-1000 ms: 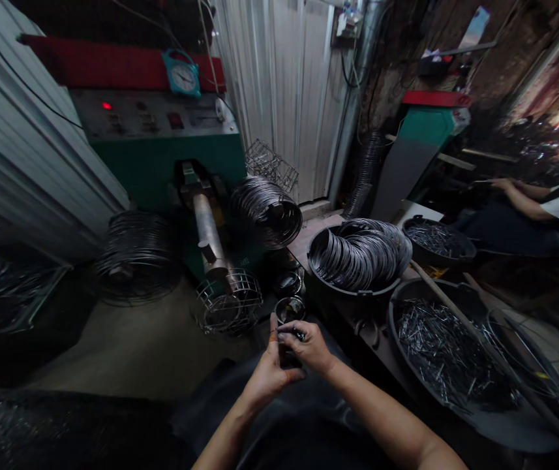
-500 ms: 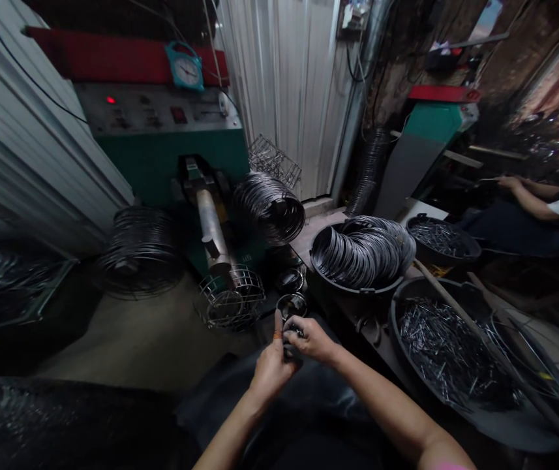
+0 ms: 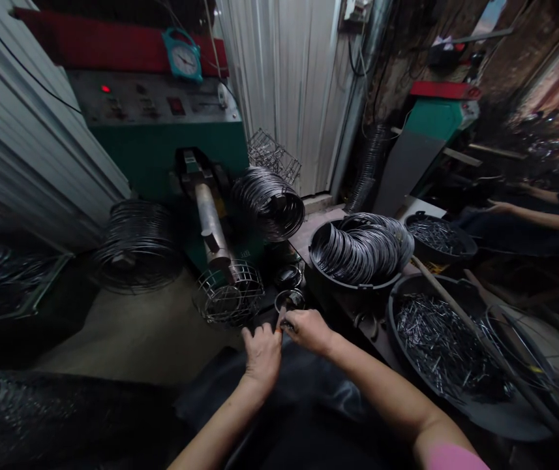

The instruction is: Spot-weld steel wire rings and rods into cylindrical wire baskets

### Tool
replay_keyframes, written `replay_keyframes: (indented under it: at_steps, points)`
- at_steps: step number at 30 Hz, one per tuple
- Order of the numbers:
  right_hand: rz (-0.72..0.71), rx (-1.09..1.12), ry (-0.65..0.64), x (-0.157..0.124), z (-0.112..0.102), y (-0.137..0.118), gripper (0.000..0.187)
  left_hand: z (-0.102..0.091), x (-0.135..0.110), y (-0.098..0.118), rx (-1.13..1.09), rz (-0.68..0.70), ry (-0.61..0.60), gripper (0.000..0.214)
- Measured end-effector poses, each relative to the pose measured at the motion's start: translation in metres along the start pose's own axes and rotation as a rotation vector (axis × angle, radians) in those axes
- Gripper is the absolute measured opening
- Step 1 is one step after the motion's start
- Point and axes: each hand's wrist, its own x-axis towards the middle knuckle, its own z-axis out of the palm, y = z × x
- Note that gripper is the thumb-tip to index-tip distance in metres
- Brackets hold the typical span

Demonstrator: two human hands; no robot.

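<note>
My left hand [image 3: 263,356] is over my lap, back of the hand up and fingers apart. One finger, with an orange band [image 3: 278,329] around it, reaches toward my right hand. My right hand [image 3: 311,331] is closed, thumb and fingers pressed together at that finger's tip. Whatever lies inside its grip is too small and dark to make out. Just beyond the hands is a round metal ring [image 3: 289,300], with a second ring [image 3: 287,275] behind it. A round wire cage [image 3: 230,294] sits on the end of a machine's metal arm [image 3: 209,219], ahead of my left hand.
A tub of wire rings [image 3: 362,251] stands right of centre. Nearer is a larger tub [image 3: 396,339] of short wire pieces, crossed by a wooden stick [image 3: 448,297]. Coiled wire [image 3: 135,248] lies left of the green machine [image 3: 162,153]. Another person's arm [image 3: 536,214] shows at far right.
My left hand has turned back-up and shifted left, its fingers spreading. My right hand stays close to the banded finger. The other person's arm has lowered.
</note>
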Motion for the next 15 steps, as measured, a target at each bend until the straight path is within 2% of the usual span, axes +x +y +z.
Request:
replay_keyframes:
  at_steps: [4, 7, 9, 15]
  points:
    - [0.041, -0.134, -0.135, 0.005, -0.001, -0.006, 0.018, 0.003, -0.003, 0.000, -0.001, 0.054, -0.001, 0.038]
    - [0.042, -0.091, -0.173, 0.007, 0.004, -0.006, 0.019, 0.004, -0.005, -0.001, 0.007, 0.081, -0.028, 0.037]
    - [0.051, 0.017, -0.173, 0.008, 0.008, -0.004, 0.016, 0.004, -0.006, -0.002, 0.023, 0.093, -0.069, 0.037]
    - [0.118, 0.520, -0.155, 0.004, 0.031, 0.011, 0.012, 0.007, -0.011, -0.002, 0.092, 0.111, -0.134, 0.037]
